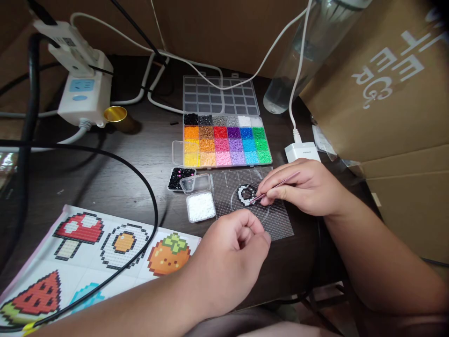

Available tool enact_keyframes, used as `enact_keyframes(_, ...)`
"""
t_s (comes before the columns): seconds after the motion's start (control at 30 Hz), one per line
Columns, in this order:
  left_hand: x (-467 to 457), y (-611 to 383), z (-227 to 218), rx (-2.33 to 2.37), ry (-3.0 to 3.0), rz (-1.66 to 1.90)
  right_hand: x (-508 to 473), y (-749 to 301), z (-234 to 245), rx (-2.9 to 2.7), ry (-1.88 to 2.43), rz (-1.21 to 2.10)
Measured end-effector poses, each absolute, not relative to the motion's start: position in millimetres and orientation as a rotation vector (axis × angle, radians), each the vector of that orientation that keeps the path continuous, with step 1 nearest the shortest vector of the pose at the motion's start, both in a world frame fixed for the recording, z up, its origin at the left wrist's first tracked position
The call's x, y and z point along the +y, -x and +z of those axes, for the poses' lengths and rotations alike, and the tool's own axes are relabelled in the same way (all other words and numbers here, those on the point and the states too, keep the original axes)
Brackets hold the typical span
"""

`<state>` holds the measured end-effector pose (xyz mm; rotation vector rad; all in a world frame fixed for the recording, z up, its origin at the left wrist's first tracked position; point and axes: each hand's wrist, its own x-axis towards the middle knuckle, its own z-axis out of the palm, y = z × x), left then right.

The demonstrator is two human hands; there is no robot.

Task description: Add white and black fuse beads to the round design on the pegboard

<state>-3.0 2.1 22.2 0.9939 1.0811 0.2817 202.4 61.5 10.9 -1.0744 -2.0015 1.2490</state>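
My right hand [301, 187] is closed around slim pink tweezers [280, 186], held like a pen. Their tip touches a ring of white and black fuse beads [242, 195] on a clear pegboard [224, 180]. The fingers cover part of the ring's right side. My left hand [242, 248] is curled shut over the pegboard's near edge, thumb against the bent fingers; whatever lies between them, if anything, is hidden. Left of the board stand a small open box of white beads [200, 207] and one of black beads [179, 178] with a few pink ones.
Behind the board lies an open bead case [228, 140] sorted by colour. A pattern sheet [122, 248] lies front left, crossed by a black cable [145, 182]. A power strip [86, 89], gold cup [121, 119], clear bottle [294, 61], white charger [301, 152] and cardboard [396, 117] stand around.
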Motion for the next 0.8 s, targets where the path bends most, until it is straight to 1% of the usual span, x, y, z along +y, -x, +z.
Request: enact_keyframes(0.8, 1.2, 4.5, 21.2, 1.059, -1.013, 0.292, 61.0, -202.3, 12.4, -1.962, 1.097, 1.297)
